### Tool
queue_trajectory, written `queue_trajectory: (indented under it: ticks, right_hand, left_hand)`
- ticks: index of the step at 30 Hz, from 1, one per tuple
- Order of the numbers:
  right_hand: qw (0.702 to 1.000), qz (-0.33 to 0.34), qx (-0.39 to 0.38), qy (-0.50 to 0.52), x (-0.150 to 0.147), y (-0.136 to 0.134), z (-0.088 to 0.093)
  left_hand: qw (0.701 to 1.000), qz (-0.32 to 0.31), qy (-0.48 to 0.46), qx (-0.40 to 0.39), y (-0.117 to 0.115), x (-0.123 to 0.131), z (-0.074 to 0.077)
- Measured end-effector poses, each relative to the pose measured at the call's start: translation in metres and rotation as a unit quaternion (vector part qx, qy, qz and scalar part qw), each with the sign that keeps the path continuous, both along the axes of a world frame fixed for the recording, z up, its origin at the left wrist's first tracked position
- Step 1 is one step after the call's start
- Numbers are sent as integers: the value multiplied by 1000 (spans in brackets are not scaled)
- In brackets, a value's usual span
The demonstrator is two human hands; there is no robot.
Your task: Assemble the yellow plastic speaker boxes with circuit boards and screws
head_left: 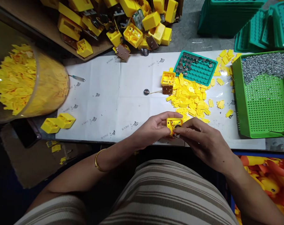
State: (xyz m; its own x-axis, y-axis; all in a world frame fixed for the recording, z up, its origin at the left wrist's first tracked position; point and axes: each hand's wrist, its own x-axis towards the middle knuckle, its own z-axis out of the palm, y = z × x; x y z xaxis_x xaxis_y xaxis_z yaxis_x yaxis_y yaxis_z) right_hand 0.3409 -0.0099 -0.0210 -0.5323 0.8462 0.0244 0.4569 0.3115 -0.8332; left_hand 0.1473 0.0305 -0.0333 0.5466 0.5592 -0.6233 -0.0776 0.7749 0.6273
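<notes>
Near the front edge of the table, my left hand (pixel 156 126) is closed around a small yellow plastic housing (pixel 171 122), its open side facing up. My right hand (pixel 200 134) is closed, thumb and fingers pinching at a small round black speaker (pixel 177 126) at the housing's right side. The fingers partly hide the speaker and the inside of the housing. Just beyond stands another yellow housing (pixel 168 78) with a brown panel (pixel 167 90). Thin wires run from it to a round black speaker (pixel 146 92) lying on the white paper.
Loose yellow plates (pixel 191 97) are heaped beyond my hands, beside a teal tray (pixel 211 73) of round dark parts. A green basket (pixel 259 106) of screws stands right. At left are a tub (pixel 52 84) of yellow pieces and a screwdriver (pixel 78 78); a carton (pixel 85 51) of housings lies behind.
</notes>
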Motion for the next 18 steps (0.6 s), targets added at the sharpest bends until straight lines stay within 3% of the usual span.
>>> queue_trajectory:
  ticks: [9, 18]
  right_hand:
    - [1000, -5, 4, -15, -2, -2, 2]
    - [994, -109, -4, 21, -3, 4, -5]
  left_hand:
    - [1000, -9, -7, 0, 1, -3, 1]
    - [998, -58, -5, 17, -1, -8, -3]
